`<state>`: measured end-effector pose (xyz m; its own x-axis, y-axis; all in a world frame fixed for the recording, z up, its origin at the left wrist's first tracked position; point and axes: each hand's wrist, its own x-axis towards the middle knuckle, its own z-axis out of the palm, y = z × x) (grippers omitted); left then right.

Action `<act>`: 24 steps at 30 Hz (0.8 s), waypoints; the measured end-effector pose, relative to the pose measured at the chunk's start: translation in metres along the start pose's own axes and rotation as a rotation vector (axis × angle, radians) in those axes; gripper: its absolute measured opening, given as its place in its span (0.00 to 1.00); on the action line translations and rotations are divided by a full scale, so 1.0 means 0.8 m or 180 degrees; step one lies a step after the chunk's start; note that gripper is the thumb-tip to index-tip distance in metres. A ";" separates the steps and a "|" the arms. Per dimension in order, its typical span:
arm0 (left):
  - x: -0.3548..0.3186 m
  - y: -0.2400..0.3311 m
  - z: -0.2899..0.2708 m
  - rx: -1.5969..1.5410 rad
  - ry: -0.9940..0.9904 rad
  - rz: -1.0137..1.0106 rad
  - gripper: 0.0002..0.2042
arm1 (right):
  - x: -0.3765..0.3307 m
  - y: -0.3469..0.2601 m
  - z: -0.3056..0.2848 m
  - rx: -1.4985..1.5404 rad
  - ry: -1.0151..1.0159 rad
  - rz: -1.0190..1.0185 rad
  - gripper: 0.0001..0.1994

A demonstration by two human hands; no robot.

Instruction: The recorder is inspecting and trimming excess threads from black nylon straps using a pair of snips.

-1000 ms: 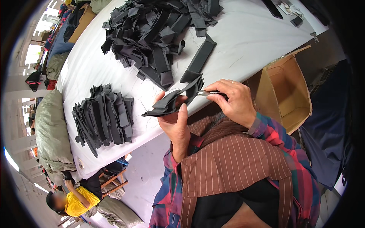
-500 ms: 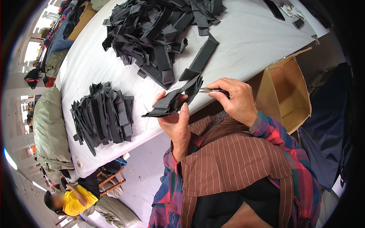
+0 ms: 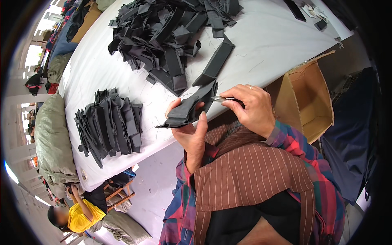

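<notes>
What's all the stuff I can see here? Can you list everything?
loose heap of fabric pieces: one, black, far end of table
neat stack of fabric pieces: one, black, near left on table
table: one, white cover
cardboard box: one, brown, open, right of table
stuffed sack: one, grey-green, left of table
person in yellow shirt: one, lower left
fabric piece: one, black, in left hand
small metal tool: one, in right hand
left hand
right hand
</notes>
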<state>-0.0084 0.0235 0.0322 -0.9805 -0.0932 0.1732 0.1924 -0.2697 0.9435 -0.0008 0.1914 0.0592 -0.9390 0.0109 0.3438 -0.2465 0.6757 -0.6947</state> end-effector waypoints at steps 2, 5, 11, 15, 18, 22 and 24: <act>-0.001 -0.002 -0.002 0.0002 -0.0047 -0.0064 0.32 | 0.000 0.000 -0.001 -0.0175 0.0002 -0.0121 0.05; -0.002 -0.004 0.001 0.0239 -0.0093 0.0167 0.31 | 0.001 0.000 -0.003 -0.0188 -0.0020 -0.0143 0.05; -0.001 -0.006 0.002 0.0332 -0.0098 0.0233 0.32 | 0.006 -0.010 -0.001 -0.0126 -0.0061 -0.0302 0.07; -0.004 -0.006 0.004 0.0466 -0.0160 0.0304 0.33 | 0.008 -0.008 0.007 -0.0269 -0.0192 -0.0447 0.07; -0.006 -0.008 0.007 0.0402 -0.0210 0.0255 0.33 | 0.007 -0.004 0.016 -0.0337 -0.0193 -0.0415 0.06; -0.005 -0.008 0.006 0.0545 -0.0291 0.0322 0.34 | 0.007 -0.003 0.022 -0.0509 -0.0162 -0.0480 0.04; -0.005 -0.008 0.003 0.0639 -0.0338 0.0371 0.35 | 0.007 -0.003 0.024 -0.0524 -0.0203 -0.0509 0.04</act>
<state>-0.0057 0.0278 0.0260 -0.9530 -0.0085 0.3029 0.3028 -0.0664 0.9507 -0.0100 0.1755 0.0509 -0.9057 -0.1489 0.3969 -0.3557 0.7762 -0.5205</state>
